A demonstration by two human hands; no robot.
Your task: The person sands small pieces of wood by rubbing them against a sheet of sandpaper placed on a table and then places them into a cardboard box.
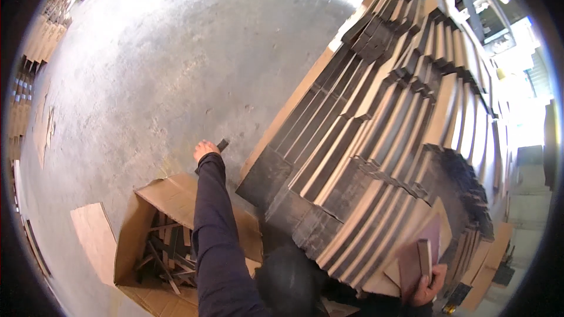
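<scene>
My left hand (205,150) is stretched out over the concrete floor, past the far edge of an open cardboard box (132,232). Its fingers are closed on a small dark strip (222,144). My right hand (428,286) is low at the right, gripping a few reddish-brown flat card pieces (422,251) held upright against the near end of a big stack. That stack of folded card sheets with dark edges (382,123) lies fanned out in long rows to the right of my left arm.
The open box holds several loose dark and brown offcut strips (167,252). A flat card sheet (94,238) lies on the floor left of it. Stacked card (44,35) lines the far left edge. Bare concrete floor (176,64) spreads ahead.
</scene>
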